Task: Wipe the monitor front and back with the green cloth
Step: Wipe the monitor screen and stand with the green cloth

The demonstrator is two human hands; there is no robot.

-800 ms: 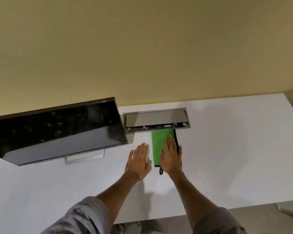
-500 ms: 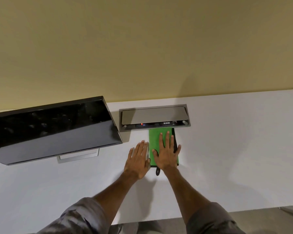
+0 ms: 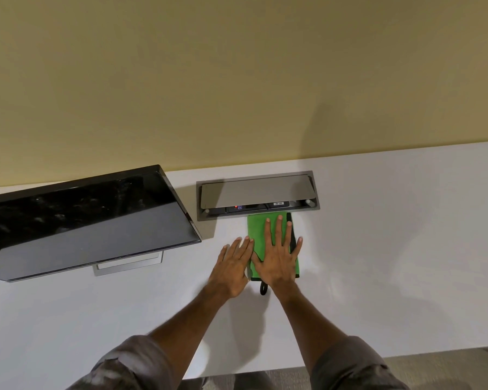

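Note:
The green cloth (image 3: 256, 227) lies folded flat on the white desk (image 3: 392, 249), just in front of the cable box, with a black loop sticking out at its near edge. My right hand (image 3: 278, 258) rests flat on the cloth, fingers straight and spread. Beside it, my left hand (image 3: 233, 266) lies flat on the desk at the cloth's left edge, fingertips touching that edge. The black monitor (image 3: 90, 220) stands to the left on a silver stand (image 3: 128, 264), screen dark and facing me.
A grey recessed cable box (image 3: 258, 194) with its lid partly raised sits against the yellow wall behind the cloth. The desk's near edge runs along the bottom, with carpet below it.
My right hand has slid further onto the cloth and spread flat. The left hand stays flat beside it. The view has shifted slightly.

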